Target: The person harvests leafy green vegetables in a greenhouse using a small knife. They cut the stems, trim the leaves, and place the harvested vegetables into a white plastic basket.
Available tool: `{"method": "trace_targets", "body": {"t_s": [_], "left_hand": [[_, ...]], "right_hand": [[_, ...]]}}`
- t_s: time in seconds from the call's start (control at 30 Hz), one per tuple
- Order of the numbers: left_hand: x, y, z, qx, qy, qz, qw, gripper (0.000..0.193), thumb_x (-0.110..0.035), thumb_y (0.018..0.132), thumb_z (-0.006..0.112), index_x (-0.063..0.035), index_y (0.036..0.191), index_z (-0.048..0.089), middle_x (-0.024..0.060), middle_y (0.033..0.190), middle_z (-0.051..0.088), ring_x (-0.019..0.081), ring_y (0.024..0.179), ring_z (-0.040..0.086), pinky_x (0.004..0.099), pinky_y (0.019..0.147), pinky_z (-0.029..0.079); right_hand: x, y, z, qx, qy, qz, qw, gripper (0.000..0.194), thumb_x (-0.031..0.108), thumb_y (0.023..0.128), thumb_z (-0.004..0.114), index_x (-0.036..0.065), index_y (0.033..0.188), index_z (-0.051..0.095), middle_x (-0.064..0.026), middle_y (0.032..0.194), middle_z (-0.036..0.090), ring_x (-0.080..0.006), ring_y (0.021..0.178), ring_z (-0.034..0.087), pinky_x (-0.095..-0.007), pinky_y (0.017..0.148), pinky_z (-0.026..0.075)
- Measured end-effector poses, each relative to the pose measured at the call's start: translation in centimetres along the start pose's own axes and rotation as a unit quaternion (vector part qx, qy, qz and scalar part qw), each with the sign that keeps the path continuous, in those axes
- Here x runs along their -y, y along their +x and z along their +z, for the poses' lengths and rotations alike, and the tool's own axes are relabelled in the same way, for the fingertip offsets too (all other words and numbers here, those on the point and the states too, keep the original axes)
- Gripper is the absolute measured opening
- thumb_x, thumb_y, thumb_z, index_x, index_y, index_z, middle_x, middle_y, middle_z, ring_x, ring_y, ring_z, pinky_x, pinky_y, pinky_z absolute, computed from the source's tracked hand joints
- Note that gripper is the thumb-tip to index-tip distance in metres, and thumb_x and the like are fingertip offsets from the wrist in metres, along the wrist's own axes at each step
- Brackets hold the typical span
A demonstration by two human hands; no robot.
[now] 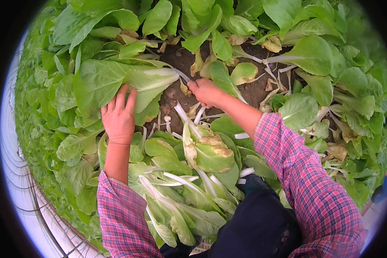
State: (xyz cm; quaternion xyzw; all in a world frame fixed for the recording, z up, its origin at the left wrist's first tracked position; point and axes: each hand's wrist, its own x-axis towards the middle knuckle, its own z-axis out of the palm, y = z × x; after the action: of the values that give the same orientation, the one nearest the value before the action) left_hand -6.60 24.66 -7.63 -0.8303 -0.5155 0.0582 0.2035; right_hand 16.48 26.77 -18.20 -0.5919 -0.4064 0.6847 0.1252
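My left hand [120,117] lies with its fingers spread against the leaves of a leafy green cabbage plant [148,80], which is tilted over with its pale base towards the right. My right hand [203,93] is closed around the handle of a small knife, mostly hidden in the fist. The knife's blade [182,75] points up and left, close beside the plant's white base. Whether the blade touches the stem I cannot tell. Below the hands lie loose leaves [190,206] with white stalks, and a browned, yellowing leaf [214,154].
Dense leafy plants [45,80] surround the patch of brown soil [177,58]. Withered leaves and cut stalks [277,77] lie on the right. My dark-trousered leg [258,225] is at the bottom, near part of a pale crate [202,246]. White sheeting [16,180] curves along the left edge.
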Motion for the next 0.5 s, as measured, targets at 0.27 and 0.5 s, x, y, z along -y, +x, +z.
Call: {"method": "trace_targets", "body": {"t_s": [0.27,0.5], "left_hand": [[1.3,0.0,-1.2,-0.007,-0.032,-0.024,0.999,0.047,0.001,0.064,0.054,-0.0180,0.107,0.056,-0.0026,0.113,0.054,0.0202,0.098,0.052,0.0322,0.079,0.040],[0.0,-1.8,-10.7,-0.031,-0.205,-0.059,0.977,0.040,0.004,0.062,0.057,-0.0093,0.099,0.059,0.0032,0.095,0.060,0.0234,0.085,0.054,0.0310,0.073,0.043]], "right_hand": [[-1.5,-4.3,-1.1,0.140,-0.026,0.056,0.988,0.037,0.036,0.090,0.043,0.003,0.075,0.047,-0.0014,0.052,0.043,-0.0119,0.037,0.042,-0.0277,0.033,0.035],[-2.5,-8.3,-0.7,0.028,0.345,-0.207,0.915,0.039,0.030,0.076,0.070,0.007,0.099,0.049,-0.0010,0.081,0.056,-0.0053,0.047,0.043,-0.0199,0.039,0.034]]}}
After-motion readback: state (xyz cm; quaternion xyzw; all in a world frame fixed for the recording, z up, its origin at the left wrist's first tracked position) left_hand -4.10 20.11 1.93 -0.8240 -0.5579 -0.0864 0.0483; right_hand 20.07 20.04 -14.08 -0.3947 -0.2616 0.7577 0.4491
